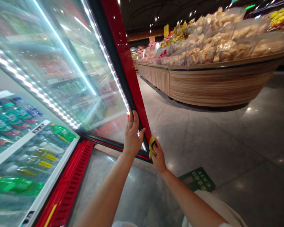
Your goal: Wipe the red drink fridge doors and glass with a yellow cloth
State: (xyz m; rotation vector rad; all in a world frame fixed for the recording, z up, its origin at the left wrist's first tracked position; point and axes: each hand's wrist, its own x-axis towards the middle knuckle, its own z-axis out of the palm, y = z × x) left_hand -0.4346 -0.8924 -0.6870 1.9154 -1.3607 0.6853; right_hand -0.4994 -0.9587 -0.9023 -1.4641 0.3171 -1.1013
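Note:
A glass cooler door with a red and black frame stands swung open. Flat against the inner side of its frame, near the lower corner, rests my left hand, fingers extended and thumb apart. Just right of it, my right hand grips a small yellow and black cloth or pad, pressed to the red outer edge of the door. Part of the pad is covered by my fingers.
Cooler shelves with bottles are at the left, above a red vented base. A wooden display stand heaped with bagged snacks is at the upper right. A green exit sign lies on the grey floor.

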